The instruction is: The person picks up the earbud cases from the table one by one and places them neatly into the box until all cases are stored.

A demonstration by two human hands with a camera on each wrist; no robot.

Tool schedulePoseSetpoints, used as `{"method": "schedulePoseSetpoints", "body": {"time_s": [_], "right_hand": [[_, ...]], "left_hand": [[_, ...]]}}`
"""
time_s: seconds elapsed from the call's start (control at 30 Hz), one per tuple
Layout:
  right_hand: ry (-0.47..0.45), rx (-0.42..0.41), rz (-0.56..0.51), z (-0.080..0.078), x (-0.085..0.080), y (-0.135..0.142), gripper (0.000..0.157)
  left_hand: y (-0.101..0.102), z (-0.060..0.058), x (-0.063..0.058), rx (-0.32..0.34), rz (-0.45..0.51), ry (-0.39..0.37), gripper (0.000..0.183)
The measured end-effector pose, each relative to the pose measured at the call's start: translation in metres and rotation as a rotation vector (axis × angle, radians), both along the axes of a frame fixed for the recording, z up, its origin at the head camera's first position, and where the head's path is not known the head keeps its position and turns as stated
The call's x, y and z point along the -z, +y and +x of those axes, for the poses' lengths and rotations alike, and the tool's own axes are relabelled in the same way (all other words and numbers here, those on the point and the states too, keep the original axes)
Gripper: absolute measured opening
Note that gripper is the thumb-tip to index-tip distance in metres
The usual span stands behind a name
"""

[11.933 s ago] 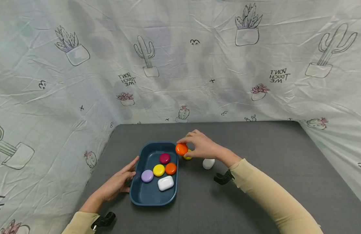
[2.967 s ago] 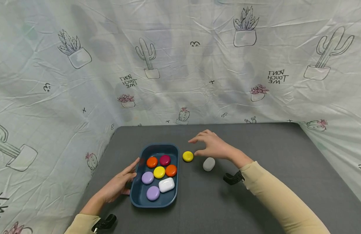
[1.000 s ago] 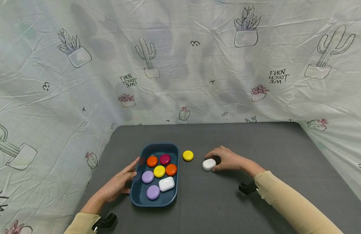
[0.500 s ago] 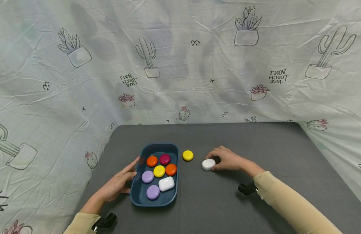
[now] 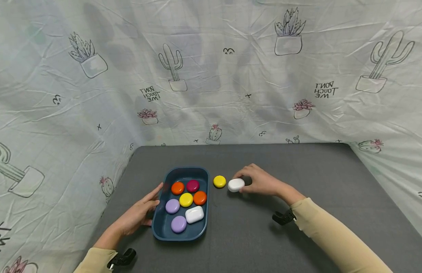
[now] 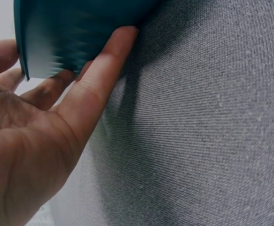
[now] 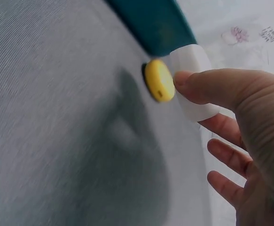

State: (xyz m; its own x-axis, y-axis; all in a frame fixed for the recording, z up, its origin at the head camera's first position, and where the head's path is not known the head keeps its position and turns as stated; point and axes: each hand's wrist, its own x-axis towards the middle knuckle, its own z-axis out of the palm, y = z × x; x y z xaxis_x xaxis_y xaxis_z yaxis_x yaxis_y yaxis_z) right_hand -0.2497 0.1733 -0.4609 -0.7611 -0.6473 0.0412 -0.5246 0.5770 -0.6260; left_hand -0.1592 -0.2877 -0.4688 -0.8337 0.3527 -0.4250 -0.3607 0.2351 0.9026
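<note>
My right hand (image 5: 262, 180) pinches a white rounded-oval piece (image 5: 236, 185) between thumb and fingers. In the right wrist view this white piece (image 7: 193, 80) is held up off the grey cloth, its shadow below. Just left of it a glossy yellow disc (image 5: 219, 181) lies on the table. My left hand (image 5: 139, 214) rests its straight fingers against the left wall of a dark blue tray (image 5: 180, 237); the left wrist view has the thumb low at the tray's base. Inside the tray lie orange, magenta, yellow and lavender discs and a white rectangular piece (image 5: 194, 214).
Grey cloth covers the table (image 5: 299, 167). A white curtain (image 5: 211, 76) printed with cacti hangs behind it and along the sides. The tray's right wall stands between the yellow disc and the discs inside.
Since the first frame, an orange disc and a second lavender disc have come into the tray. My right hand has gripped the white piece and moved it up-left, near the yellow disc. Left hand unmoved.
</note>
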Motion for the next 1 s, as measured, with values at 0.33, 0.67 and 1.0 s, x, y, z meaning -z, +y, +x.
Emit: {"method": "schedulePoseSetpoints", "body": {"time_s": [0.33, 0.67, 1.0], "right_hand": [[-0.013, -0.006, -0.046, -0.002, -0.024, -0.029, 0.037], [0.001, -0.040, -0.070, -0.001, -0.040, -0.064, 0.037], [0.062, -0.133, 0.021, 0.005, -0.047, -0.106, 0.036]], "left_hand": [[0.000, 0.000, -0.001, -0.010, -0.010, -0.005, 0.063], [0.000, 0.002, -0.001, 0.004, 0.015, -0.010, 0.063], [0.001, 0.004, 0.000, 0.012, 0.016, 0.006, 0.064]]}}
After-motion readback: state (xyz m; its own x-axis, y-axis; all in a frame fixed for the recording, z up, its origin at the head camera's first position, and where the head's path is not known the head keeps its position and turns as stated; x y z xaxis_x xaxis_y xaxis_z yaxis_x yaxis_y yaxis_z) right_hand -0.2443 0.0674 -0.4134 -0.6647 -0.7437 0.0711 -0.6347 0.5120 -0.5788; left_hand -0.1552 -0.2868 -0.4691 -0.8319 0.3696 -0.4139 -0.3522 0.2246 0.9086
